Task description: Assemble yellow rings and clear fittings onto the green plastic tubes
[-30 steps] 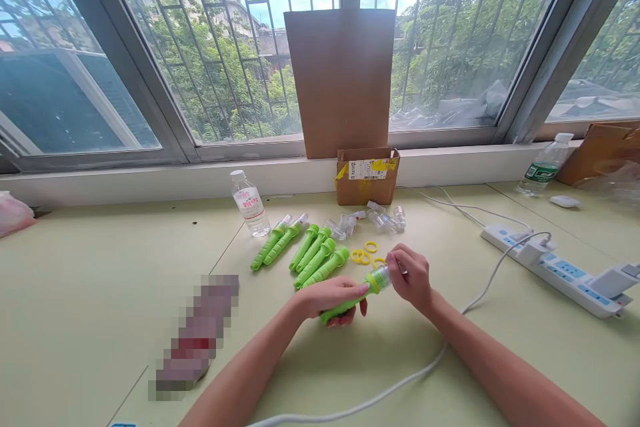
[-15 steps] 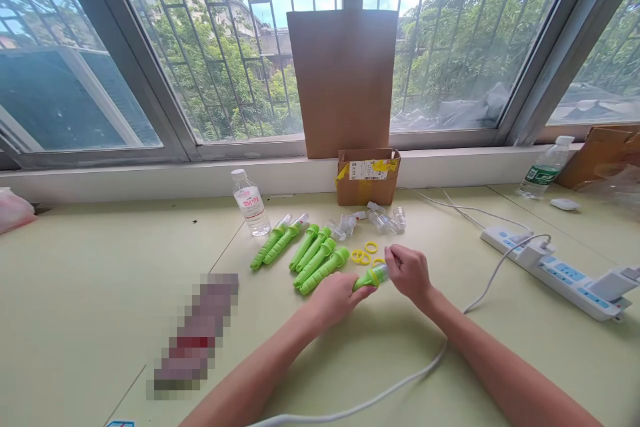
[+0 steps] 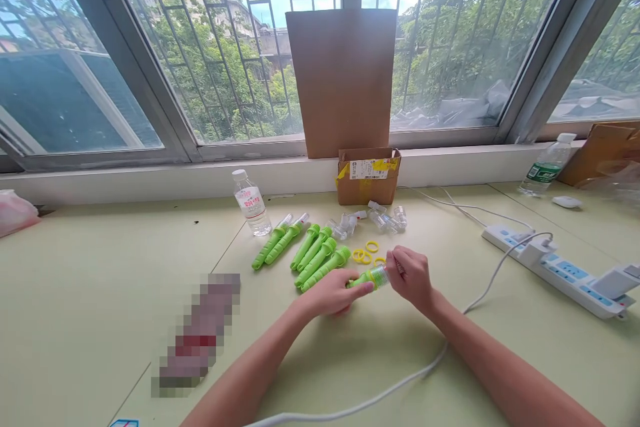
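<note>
On the tabletop [image 3: 100,280] lie six green tubes [image 3: 313,255] (two capped), left fingers [image 3: 361,289] and right fingers [image 3: 396,267] clamping a seventh [image 3: 370,276].

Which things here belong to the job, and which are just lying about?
Likely in the job:
green tube in the left hand
its clear top, at the right hand
other green tubes
loose clear pieces
yellow rings

Likely just lying about:
two water bottles
power strip
white cable

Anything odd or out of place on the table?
Mainly the white cable: it runs from the power strip under the right forearm and across the near side of the table, where it might snag. A pixelated patch at left hides whatever lies there. I see no spill.
</note>
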